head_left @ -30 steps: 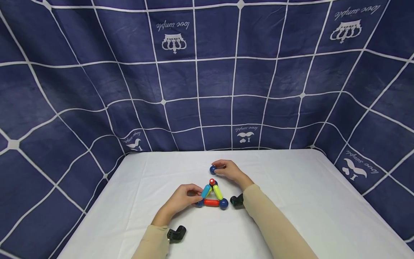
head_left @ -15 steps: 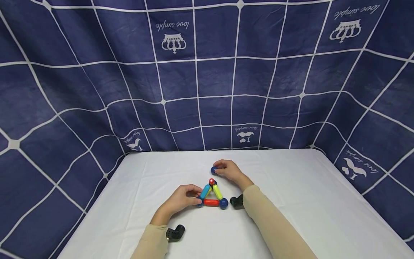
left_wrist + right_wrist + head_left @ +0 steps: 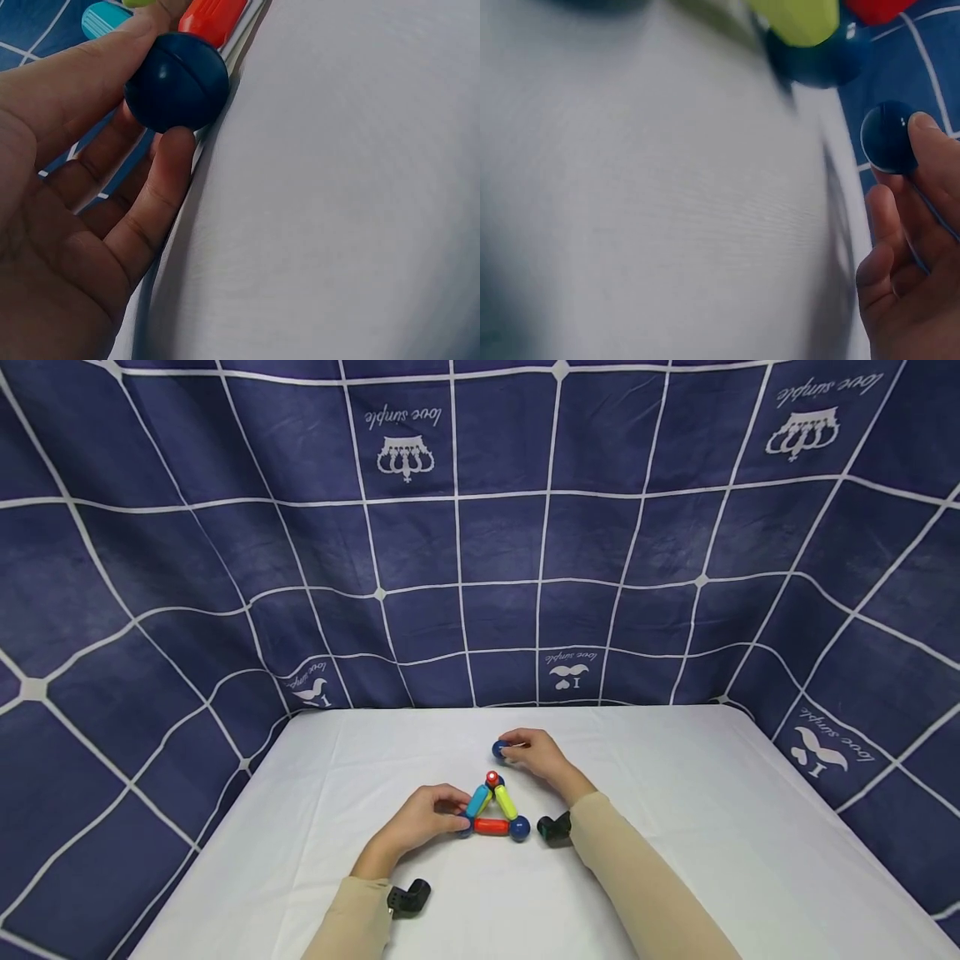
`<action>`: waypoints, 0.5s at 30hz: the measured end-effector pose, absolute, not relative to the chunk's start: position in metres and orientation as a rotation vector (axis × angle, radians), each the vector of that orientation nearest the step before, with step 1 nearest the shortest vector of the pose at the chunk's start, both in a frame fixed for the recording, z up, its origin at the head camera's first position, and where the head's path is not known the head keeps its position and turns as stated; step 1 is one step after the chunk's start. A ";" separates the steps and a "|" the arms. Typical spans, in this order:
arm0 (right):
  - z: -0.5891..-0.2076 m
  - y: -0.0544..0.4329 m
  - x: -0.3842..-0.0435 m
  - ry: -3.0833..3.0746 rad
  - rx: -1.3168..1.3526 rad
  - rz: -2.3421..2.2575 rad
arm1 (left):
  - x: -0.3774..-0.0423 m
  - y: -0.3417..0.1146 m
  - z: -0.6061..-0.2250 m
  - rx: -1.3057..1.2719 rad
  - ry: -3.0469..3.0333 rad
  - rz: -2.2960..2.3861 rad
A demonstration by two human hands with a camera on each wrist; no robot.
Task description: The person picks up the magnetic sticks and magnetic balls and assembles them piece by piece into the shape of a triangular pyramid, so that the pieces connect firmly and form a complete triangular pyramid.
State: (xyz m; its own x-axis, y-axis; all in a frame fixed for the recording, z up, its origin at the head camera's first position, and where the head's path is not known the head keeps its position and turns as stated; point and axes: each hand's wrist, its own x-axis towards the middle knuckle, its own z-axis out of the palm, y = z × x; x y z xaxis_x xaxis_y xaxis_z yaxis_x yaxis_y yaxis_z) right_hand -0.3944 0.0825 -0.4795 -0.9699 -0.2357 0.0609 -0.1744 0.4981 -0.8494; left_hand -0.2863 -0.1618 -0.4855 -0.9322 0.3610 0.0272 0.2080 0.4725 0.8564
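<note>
My left hand [image 3: 418, 820] grips the left corner ball [image 3: 176, 82] of a rod-and-ball frame, its thumb and fingertips on the dark blue surface. A red rod [image 3: 492, 827] runs from there to another blue ball [image 3: 519, 828]. A light blue rod [image 3: 477, 802] and a yellow-green rod [image 3: 507, 803] slope towards the far corner, where a red rod end [image 3: 492, 778] stands up over a partly hidden blue ball. Beyond the frame, my right hand [image 3: 538, 753] pinches a loose blue ball [image 3: 889, 137] between thumb and fingers, apart from the frame.
White cloth [image 3: 675, 827] covers the table. A dark blue checked curtain [image 3: 495, 543] hangs at its back and sides. Each wrist wears a black camera, the left one [image 3: 409, 897] by the sleeve and the right one [image 3: 553, 828] close to the frame's right corner.
My right hand has shifted slightly to the right with the loose blue ball. My left thumb has slid from beside the light blue rod down onto the corner ball. The frame stays put.
</note>
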 end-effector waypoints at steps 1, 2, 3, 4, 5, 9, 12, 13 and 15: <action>-0.478 0.084 -0.394 2.656 -0.356 -1.518 | -0.286 -0.161 -0.485 0.496 2.561 1.457; -0.477 0.086 -0.393 2.644 -0.343 -1.543 | -0.286 -0.161 -0.485 0.499 2.566 1.458; -0.476 0.089 -0.393 2.630 -0.333 -1.565 | -0.286 -0.160 -0.485 0.499 2.571 1.461; -0.474 0.091 -0.392 2.612 -0.325 -1.589 | -0.286 -0.159 -0.486 0.501 2.580 1.460; -0.471 0.093 -0.389 2.599 -0.322 -1.612 | -0.286 -0.158 -0.486 0.500 2.588 1.459; -0.459 0.101 -0.376 2.552 -0.335 -1.700 | -0.286 -0.153 -0.486 0.486 2.616 1.458; -0.453 0.107 -0.366 2.539 -0.323 -1.749 | -0.286 -0.148 -0.486 0.494 2.626 1.471; -0.452 0.109 -0.363 2.539 -0.306 -1.758 | -0.286 -0.146 -0.486 0.503 2.630 1.477; -0.450 0.112 -0.357 2.532 -0.282 -1.786 | -0.287 -0.143 -0.487 0.526 2.634 1.491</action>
